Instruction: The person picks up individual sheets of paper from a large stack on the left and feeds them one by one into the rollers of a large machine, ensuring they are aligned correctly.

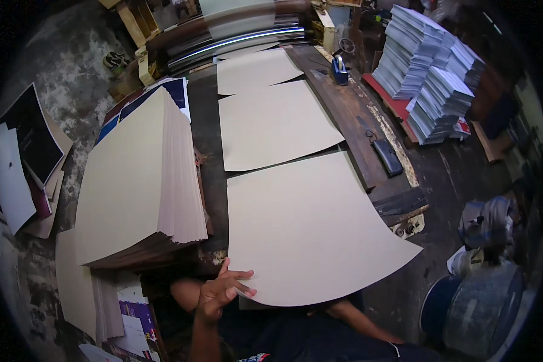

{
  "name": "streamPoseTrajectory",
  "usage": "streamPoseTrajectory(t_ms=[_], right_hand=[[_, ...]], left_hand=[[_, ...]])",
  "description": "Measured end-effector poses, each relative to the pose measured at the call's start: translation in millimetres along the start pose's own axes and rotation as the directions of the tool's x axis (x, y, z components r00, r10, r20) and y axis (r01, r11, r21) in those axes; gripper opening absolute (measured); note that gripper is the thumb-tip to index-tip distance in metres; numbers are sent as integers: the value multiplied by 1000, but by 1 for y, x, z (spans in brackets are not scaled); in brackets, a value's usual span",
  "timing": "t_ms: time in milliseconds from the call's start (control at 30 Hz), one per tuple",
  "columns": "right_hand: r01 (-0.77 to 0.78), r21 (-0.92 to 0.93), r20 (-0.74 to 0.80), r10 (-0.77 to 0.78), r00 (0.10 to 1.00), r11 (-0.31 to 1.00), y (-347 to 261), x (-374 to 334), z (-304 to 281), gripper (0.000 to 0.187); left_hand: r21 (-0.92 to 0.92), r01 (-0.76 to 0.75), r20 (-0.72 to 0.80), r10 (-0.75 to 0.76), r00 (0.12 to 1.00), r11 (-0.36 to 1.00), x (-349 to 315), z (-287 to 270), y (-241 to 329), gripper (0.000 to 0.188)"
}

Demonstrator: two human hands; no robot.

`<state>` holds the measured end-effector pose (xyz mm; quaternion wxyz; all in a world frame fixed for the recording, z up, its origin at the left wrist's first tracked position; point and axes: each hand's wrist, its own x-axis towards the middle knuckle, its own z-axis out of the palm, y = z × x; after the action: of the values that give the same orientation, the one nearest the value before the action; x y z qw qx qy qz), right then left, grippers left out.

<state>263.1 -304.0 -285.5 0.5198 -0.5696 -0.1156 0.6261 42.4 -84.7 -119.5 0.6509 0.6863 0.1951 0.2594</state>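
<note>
A large beige cardboard sheet (308,235) lies nearest me, its front edge reaching over my lap and its right corner jutting out past the bench. My left hand (223,291) grips this sheet at its near left corner, fingertips over the edge. The sheet covers my right hand; only the right forearm (365,323) shows, coming in under the front edge. Beyond lie a second cardboard sheet (277,123) and a third cardboard sheet (253,71), in a row leading to a machine's shiny roller (241,47).
On the left stands a tall stack of cardboard sheets (133,175). A dark wooden rail (335,123) runs along the row's right side, with a black case (387,158) and a blue tape dispenser (339,71) beyond it. Paper stacks (413,54) stand far right; a drum (482,308) stands near right.
</note>
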Motion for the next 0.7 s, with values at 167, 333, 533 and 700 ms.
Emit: streamPoseTrajectory(t_ms=[167, 333, 533, 700], right_hand=[[12, 82, -36, -9, 999, 997, -7, 20, -10, 35], [30, 138, -52, -23, 998, 990, 1, 62, -19, 36], [93, 176, -104, -75, 992, 980, 17, 108, -31, 36], [183, 166, -157, -157, 975, 969, 48, 142, -20, 37]], left_hand=[[67, 32, 95, -38, 995, 997, 5, 0, 14, 31], [81, 38, 80, -45, 996, 996, 12, -5, 17, 31], [95, 3, -7, -3, 1000, 995, 30, -2, 13, 32], [22, -103, -150, 105, 983, 994, 48, -16, -39, 38]])
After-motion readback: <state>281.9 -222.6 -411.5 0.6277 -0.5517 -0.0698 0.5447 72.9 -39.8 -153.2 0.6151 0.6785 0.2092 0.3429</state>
